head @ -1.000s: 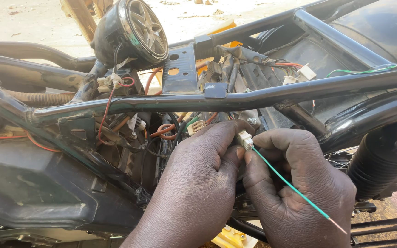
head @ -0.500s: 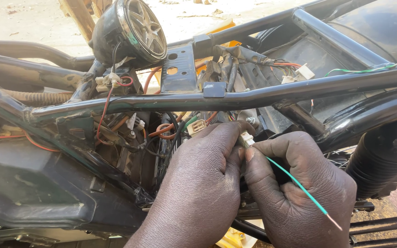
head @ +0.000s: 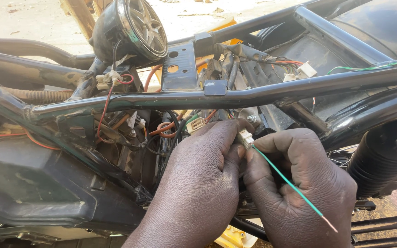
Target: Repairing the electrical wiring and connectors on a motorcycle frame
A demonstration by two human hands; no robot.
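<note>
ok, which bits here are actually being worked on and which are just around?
In hand:
left hand
right hand
small white connector, pinched between both hands
green wire running from it

Just around:
round black gauge
black frame tube
second white connector
ribbed rubber boot

left hand (head: 198, 183): bare, no glove, ring or sleeve in view | right hand (head: 299, 188): bare, no glove, ring or sleeve in view

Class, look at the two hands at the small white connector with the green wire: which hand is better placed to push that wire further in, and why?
Probably the right hand: the green wire runs across it, while the left hand steadies the white connector.
</note>
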